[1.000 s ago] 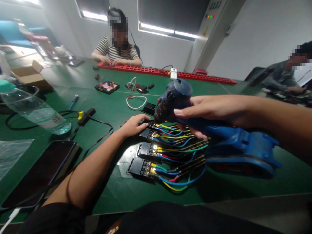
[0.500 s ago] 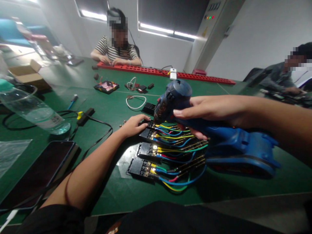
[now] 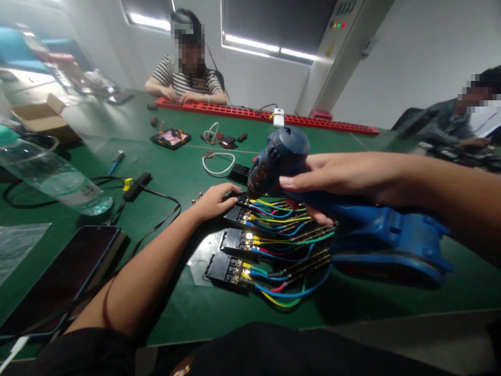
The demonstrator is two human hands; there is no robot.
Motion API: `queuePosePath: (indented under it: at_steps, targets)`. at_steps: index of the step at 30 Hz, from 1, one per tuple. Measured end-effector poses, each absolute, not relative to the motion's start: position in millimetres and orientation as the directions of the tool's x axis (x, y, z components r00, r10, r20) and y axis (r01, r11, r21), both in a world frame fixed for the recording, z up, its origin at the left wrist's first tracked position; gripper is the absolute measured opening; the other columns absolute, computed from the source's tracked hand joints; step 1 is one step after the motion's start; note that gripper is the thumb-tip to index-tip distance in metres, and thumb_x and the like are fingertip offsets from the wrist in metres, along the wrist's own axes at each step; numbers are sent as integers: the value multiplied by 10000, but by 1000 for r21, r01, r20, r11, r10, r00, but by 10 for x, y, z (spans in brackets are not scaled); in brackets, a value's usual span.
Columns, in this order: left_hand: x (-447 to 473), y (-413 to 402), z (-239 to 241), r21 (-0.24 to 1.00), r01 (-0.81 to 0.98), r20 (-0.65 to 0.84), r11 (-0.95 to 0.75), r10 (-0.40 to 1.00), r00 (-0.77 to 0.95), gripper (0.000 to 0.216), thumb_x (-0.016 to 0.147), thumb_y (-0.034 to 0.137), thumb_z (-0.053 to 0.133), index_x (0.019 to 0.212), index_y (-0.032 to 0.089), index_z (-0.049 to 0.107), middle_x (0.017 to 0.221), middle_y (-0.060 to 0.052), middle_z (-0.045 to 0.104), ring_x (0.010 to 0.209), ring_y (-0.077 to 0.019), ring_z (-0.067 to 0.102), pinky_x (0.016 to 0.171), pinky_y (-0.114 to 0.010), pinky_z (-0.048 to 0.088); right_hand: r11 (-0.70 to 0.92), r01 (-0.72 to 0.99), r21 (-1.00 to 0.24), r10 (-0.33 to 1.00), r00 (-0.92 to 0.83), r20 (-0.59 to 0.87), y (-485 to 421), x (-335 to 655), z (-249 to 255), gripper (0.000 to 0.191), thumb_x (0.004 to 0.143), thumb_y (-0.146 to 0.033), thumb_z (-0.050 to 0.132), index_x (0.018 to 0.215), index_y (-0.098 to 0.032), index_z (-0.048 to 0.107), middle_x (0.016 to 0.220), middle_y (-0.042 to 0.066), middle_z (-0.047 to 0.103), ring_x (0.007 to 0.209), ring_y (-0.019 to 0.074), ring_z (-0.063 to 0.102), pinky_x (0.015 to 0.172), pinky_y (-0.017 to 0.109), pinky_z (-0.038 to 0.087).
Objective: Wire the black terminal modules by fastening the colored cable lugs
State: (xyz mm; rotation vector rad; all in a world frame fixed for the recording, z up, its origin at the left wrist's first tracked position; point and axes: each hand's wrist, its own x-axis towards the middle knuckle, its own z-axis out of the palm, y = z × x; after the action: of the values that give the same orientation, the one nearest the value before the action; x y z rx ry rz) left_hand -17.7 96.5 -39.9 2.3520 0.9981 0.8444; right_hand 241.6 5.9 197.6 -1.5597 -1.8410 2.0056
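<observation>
My right hand [image 3: 332,180] is wrapped round the grip of a blue cordless screwdriver [image 3: 376,230], whose nose points down at the farthest of several black terminal blocks [image 3: 238,241] on the green table [image 3: 168,172]. Yellow, blue, green and red wires [image 3: 289,235] run out of the blocks to the right. My left hand [image 3: 214,200] lies on the far block's left end, fingers curled over it and pressing it down. The driver's tip is hidden behind its blue head.
A clear water bottle [image 3: 50,177] lies at the left, beside a dark phone [image 3: 66,274] and black cables [image 3: 148,193]. Farther off are a white cable loop [image 3: 219,164], a small tray [image 3: 171,138] and a long red strip [image 3: 266,116]. Two other people sit at the table's far side and right.
Nothing has visibly moved apart from a slight shift of the view; both hands hold their places.
</observation>
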Motion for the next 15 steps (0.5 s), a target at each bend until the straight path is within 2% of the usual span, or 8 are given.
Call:
queuePosePath:
  at_steps: [15]
  targets:
    - [-182,967,-398,605,476,358,-639,752,554,335,903,374,537,1126,151,651,1182,-111,708,1111,-258,655,1034,-435,497,-323,541,-777,590,-527,-612,40,2448,1915,331,887,-486,722,816,-181,613,605,-28,609,542,119,621,529,220,563]
